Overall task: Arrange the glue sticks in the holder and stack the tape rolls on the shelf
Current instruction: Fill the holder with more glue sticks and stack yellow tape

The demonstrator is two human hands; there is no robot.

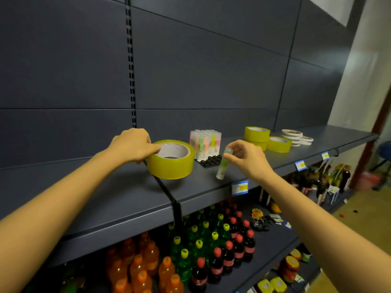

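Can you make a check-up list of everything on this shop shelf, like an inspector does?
Surface: dark shelf.
Job's things: tape roll, tilted; loose glue stick, tilted; holder, back rows filled, front holes empty; three yellow rolls beyond, two stacked.
Clutter: flat white rolls, far right.
Grippers: left hand grips the tape roll; right hand pinches the glue stick's top.
Cables: nothing seen.
Surroundings: drink bottles on the lower shelf; price tags.

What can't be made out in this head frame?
Head view only:
Holder: rear slots hidden by the standing glue sticks.
Held glue stick: cap covered by fingers of the right hand; label blurred.
Tape roll: left side covered by the left hand.
Price tag: print too small.
White rolls: count too small to tell.
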